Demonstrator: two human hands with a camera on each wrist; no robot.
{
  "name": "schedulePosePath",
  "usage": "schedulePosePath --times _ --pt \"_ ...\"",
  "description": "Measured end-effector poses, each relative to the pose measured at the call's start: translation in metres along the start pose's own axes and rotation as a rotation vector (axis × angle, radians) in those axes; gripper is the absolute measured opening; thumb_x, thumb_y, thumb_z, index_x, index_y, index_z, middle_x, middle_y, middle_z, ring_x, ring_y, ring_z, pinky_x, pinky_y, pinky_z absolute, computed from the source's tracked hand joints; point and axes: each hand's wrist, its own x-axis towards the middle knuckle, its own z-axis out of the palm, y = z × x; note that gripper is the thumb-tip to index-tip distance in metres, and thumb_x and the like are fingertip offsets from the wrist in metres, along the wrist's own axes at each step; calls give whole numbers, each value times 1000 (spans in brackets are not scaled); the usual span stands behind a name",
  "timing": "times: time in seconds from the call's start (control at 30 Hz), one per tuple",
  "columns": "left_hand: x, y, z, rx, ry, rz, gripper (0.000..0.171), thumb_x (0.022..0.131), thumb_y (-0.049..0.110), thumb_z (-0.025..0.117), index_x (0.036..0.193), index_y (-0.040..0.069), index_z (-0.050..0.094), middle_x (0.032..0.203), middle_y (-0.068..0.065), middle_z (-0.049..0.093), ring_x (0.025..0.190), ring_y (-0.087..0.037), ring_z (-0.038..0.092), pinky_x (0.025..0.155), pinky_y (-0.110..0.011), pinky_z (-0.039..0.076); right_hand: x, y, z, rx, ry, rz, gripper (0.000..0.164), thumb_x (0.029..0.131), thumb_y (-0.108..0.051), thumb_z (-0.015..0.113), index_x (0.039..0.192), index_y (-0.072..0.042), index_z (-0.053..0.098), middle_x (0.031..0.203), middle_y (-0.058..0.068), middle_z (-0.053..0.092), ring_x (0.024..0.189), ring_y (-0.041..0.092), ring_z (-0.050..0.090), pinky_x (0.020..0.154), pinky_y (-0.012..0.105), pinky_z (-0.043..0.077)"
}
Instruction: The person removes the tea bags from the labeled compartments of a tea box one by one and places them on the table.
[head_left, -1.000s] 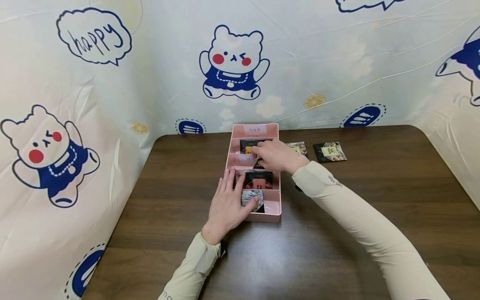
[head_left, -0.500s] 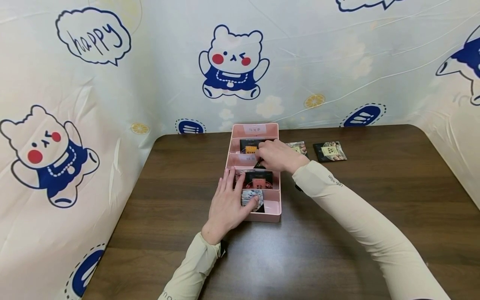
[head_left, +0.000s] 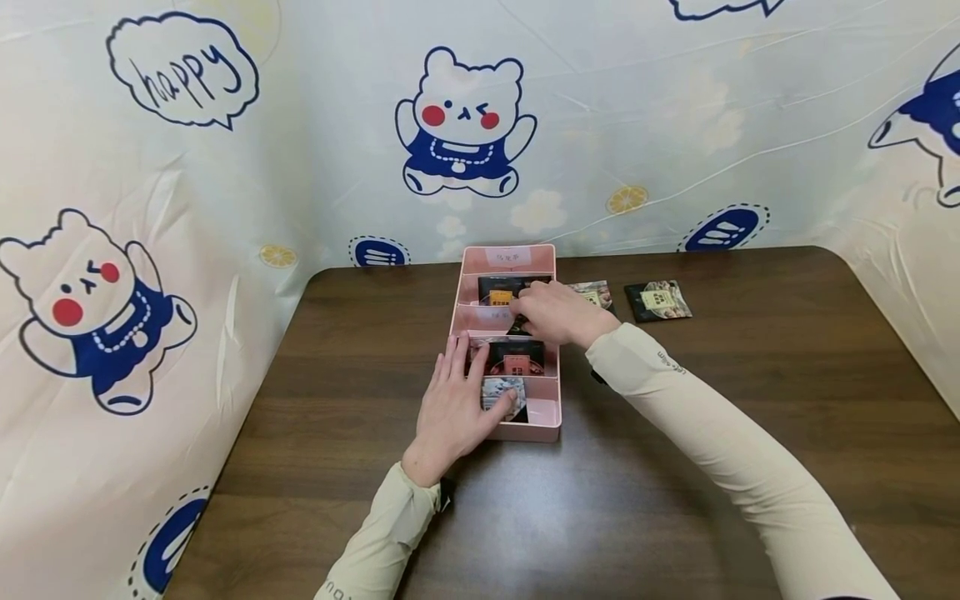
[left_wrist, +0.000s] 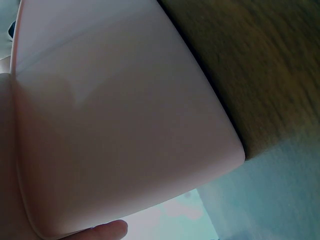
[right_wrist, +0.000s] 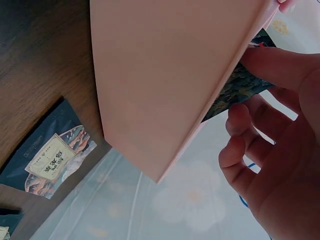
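A long pink divided box [head_left: 543,412] stands on the table. My right hand [head_left: 558,312] reaches into a middle compartment and pinches a dark tea sachet [right_wrist: 240,87] between thumb and fingers; in the head view the hand covers most of it. My left hand [head_left: 453,408] lies over the box's left rim with fingers extended, its thumb above the nearest compartment. Behind the right hand, an orange-labelled sachet [head_left: 500,296] sits in its own compartment. Closer in are a red-labelled sachet [head_left: 517,362] and a pale patterned sachet [head_left: 501,393].
Right of the box, a sachet with a cream label [head_left: 592,292] lies partly behind the right hand, with another black sachet [head_left: 658,300] farther right. A printed curtain [head_left: 600,100] rises behind the brown table [head_left: 330,375]. Paper label [head_left: 507,257] marks the far compartment.
My right fingers have shifted slightly right and drawn closer together at the dark sachet inside the compartment. The left hand holds its place on the box.
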Motion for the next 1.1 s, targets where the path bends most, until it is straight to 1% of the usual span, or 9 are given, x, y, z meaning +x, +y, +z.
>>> schedulePosePath --times 0.27,0.47,0.67,0.8,1.1 --pt "0 0 -2 -10 2 1 79 88 65 47 147 11 41 158 -18 24 150 -31 15 120 -47 20 0 2 2 2 26 -11 19 93 -18 61 109 -12 70 99 7 69 84 21 59 84 39 51" --pt "0 0 -1 -9 -5 -1 79 88 65 46 147 12 40 159 -18 23 150 -31 15 120 -48 20 1 4 3 4 56 -28 16 92 -17 62 105 -13 71 96 5 69 81 20 59 82 38 51" --pt "0 0 -1 -11 5 3 78 89 64 47 147 12 41 159 -18 24 150 -31 16 119 -48 21 -1 4 2 -7 64 -35 17 93 -19 62 107 -13 70 99 6 70 84 21 62 84 40 52" --pt "0 0 0 -8 18 7 78 89 64 47 146 11 42 158 -19 25 150 -31 16 119 -48 22 -2 4 0 -7 86 -30 17 93 -18 61 106 -13 71 100 7 70 86 22 64 84 42 53" --pt "0 0 -1 -10 6 2 79 88 65 46 147 12 41 158 -18 25 150 -31 15 119 -48 21 -2 5 -2 18 112 -26 18 92 -17 61 106 -12 71 100 7 70 89 23 64 87 44 51"
